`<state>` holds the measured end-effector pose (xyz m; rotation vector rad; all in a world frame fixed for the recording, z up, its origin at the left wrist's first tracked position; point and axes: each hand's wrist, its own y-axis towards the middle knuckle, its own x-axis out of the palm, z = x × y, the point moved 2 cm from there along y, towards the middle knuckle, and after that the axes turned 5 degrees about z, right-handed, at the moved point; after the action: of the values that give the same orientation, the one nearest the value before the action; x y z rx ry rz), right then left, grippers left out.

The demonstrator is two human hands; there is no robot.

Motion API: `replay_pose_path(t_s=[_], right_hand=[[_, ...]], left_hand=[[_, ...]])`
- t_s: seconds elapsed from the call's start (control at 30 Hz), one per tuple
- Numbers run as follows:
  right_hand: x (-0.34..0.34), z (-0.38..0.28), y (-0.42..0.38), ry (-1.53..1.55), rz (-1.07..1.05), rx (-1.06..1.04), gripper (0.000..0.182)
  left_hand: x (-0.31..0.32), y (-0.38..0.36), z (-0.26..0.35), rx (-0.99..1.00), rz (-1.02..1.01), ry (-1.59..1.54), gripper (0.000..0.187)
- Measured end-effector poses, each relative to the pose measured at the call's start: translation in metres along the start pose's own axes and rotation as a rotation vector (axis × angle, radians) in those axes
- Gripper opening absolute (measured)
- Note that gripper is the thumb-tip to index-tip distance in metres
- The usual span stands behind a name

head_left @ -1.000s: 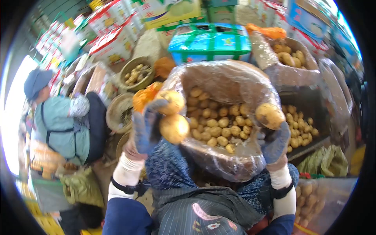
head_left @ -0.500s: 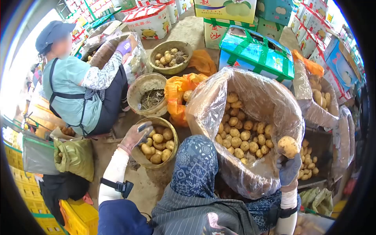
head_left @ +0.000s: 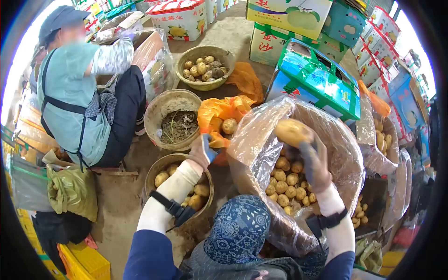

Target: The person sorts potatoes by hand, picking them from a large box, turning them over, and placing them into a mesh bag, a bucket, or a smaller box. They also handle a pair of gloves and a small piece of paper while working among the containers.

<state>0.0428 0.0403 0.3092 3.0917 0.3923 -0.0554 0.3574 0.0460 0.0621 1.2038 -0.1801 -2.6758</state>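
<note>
Cluttered floor (head_left: pixel 122 198) in a storage space; landmark: the plastic-lined box (head_left: pixel 343 147).

Far left of the box: co-worker in a teal top (head_left: pixel 74 109), seated, partly turned away.

Nearer the box, still left: bucket of dry debris (head_left: pixel 155 116); on its near side, lower bucket (head_left: pixel 208 205) holding potatoes.

Just left of the box: orange bag (head_left: pixel 219 110), one potato (head_left: pixel 229 126) showing at its mouth. Wearer's gloved left hand (head_left: pixel 203 150) is at the bag's near edge; cannot tell whether the fingers have closed on it.

Over the box: gloved right hand (head_left: pixel 313 161) clamped on a large potato (head_left: pixel 293 132). Hands apart. Smaller potatoes (head_left: pixel 290 186) lie inside the box.

Right of the box: more small potatoes (head_left: pixel 360 213) in a dark trough.

Step in hand (judged): handling potatoes singly, one held while the left hand reaches to the bag. Next move seems to call for a firm right grip and careful left fingers around loose, crinkled netting or film; material uncertain.
</note>
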Motion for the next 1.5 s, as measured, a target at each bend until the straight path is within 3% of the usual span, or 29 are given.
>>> replay_pose_path(t_s=[0.07,0.1,0.13,0.17,0.2,0.27,0.3,0.4,0.43,0.47,0.53,0.6,0.77,0.83,0.87,0.93,1.0,1.03,1.1,1.13,1.17,1.2,1.27,1.3,1.33,1.37,1.4,1.43,1.5], right_hand=[[0.03,0.03,0.045,-0.201,-0.038,-0.286,0.059],[0.047,0.037,0.061,-0.408,-0.099,-0.297,0.068],[0.064,0.067,0.082,-0.42,-0.18,-0.342,0.069],[0.081,0.074,0.095,-0.731,-0.248,-0.443,0.067],[0.093,0.092,0.109,-0.784,-0.385,-0.339,0.069],[0.108,0.129,0.135,-0.955,-0.551,-0.16,0.071],[0.111,0.129,0.146,-0.956,-0.558,-0.167,0.071],[0.116,0.132,0.167,-1.035,-0.696,0.029,0.076],[0.116,0.125,0.169,-1.212,-0.528,0.099,0.079],[0.114,0.121,0.173,-1.384,-0.35,0.169,0.082],[0.114,0.132,0.18,-1.399,-0.349,0.232,0.09],[0.118,0.147,0.183,-1.335,-0.512,0.302,0.088],[0.12,0.172,0.194,-1.301,-0.516,0.349,0.067],[0.119,0.183,0.2,-1.335,-0.547,0.242,0.047],[0.117,0.188,0.205,-1.342,-0.543,0.239,0.047],[0.114,0.18,0.216,-1.087,-0.188,0.078,0.036],[0.099,0.167,0.233,-0.825,-0.033,-0.037,0.035],[0.091,0.154,0.242,-0.787,0.112,-0.168,0.029],[0.072,0.141,0.291,0.057,0.123,0.059,0.019],[0.07,0.126,0.31,0.1,-0.074,-0.342,0.018],[0.082,0.055,0.283,-0.385,-0.177,-0.4,0.02],[0.083,0.062,0.301,-0.149,-0.11,-0.802,0.024],[0.114,0.039,0.283,-0.112,-0.131,-0.779,0.023],[0.117,0.031,0.272,-0.483,-0.085,-0.969,0.026],[0.12,0.027,0.262,-0.861,-0.035,-1.142,0.029],[0.117,0.036,0.258,-0.718,-0.015,-1.283,0.026],[0.112,0.046,0.251,-0.723,-0.035,-1.302,0.028],[0.103,0.056,0.243,-0.69,-0.057,-1.192,0.03],[0.08,0.082,0.228,-0.69,-0.126,-0.891,0.034]], left_hand=[[-0.047,-0.003,0.024,-0.04,0.267,0.02,0.05],[-0.068,0.0,0.031,-0.033,0.277,-0.138,0.05],[-0.083,0.006,0.029,-0.026,0.284,-0.297,0.05],[-0.042,0.018,-0.039,-0.247,0.332,-0.846,0.054],[-0.053,0.013,-0.034,-0.253,0.334,-0.848,0.054],[-0.105,-0.005,0.014,0.087,0.275,-0.293,0.061],[-0.118,-0.014,0.027,0.145,0.242,-0.182,0.065],[-0.117,-0.029,0.024,0.288,0.329,-0.219,0.071],[-0.128,-0.023,0.049,0.208,0.223,-0.524,0.064],[-0.13,-0.017,0.057,0.205,0.22,-0.537,0.064],[-0.117,-0.008,0.056,-0.633,-0.025,-2.047,0.049],[-0.11,-0.002,0.054,-0.645,-0.022,-1.947,0.05],[-0.09,0.015,0.052,-0.635,-0.017,-2.093,0.048],[-0.089,0.024,0.058,-0.605,-0.042,-2.147,0.048],[-0.09,0.028,0.062,-0.581,-0.057,-2.192,0.048],[-0.101,0.047,0.065,-0.576,0.023,-2.125,0.048],[-0.115,0.064,0.062,-0.474,-0.019,-2.179,0.049],[-0.111,0.072,0.055,-0.538,0.033,-2.151,0.05],[-0.122,0.074,0.055,-0.471,0.022,-2.199,0.051],[-0.128,0.074,0.055,-0.41,0.006,-2.248,0.052],[-0.132,0.071,0.053,-0.366,0.025,-2.235,0.053],[-0.132,0.066,0.047,-0.37,0.02,-2.235,0.053],[-0.128,0.049,0.038,-0.216,-0.045,-2.302,0.055],[-0.118,0.037,0.039,-0.314,0.073,-2.252,0.055],[-0.108,0.025,0.04,-0.265,-0.08,-2.255,0.057],[-0.102,0.014,0.052,-0.398,0.019,-2.193,0.059],[-0.099,0.005,0.062,-0.522,0.12,-2.124,0.061],[-0.1,-0.004,0.062,-0.514,0.129,-2.119,0.061],[-0.105,-0.019,0.063,-0.211,0.024,-1.401,0.056]])
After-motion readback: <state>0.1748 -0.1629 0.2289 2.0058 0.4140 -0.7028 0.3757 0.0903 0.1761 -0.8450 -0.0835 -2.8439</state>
